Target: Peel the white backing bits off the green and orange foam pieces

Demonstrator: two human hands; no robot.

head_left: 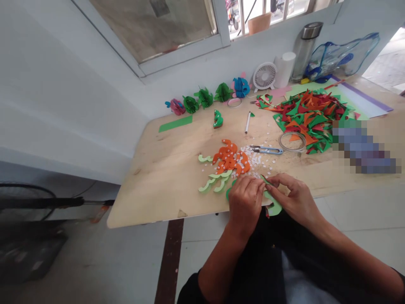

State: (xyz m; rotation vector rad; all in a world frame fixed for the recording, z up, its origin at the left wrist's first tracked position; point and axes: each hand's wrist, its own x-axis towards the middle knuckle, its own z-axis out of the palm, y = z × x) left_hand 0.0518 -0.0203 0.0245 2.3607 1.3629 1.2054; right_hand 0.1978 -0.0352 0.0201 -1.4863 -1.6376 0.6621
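Note:
At the table's front edge, my left hand [246, 199] and my right hand [292, 195] pinch a green paper cutout [274, 204] between them. Part of the cutout hangs past the edge, and the fingers cover the rest. Just beyond my left hand lies a pile of orange wavy paper cutouts [228, 155] dotted with small white squares. Pale green wavy paper strips [215, 181] lie to its left. Small white paper bits [257, 160] are scattered beside the pile, near blue-handled thread snips [267, 150].
A heap of green, red and orange paper scraps [311, 116] covers the right side, with a roll of clear tape [292, 141] before it. Along the wall stand folded paper figures [205, 97], a white fan [265, 77] and a bottle [305, 50]. A marker [247, 123] lies mid-table.

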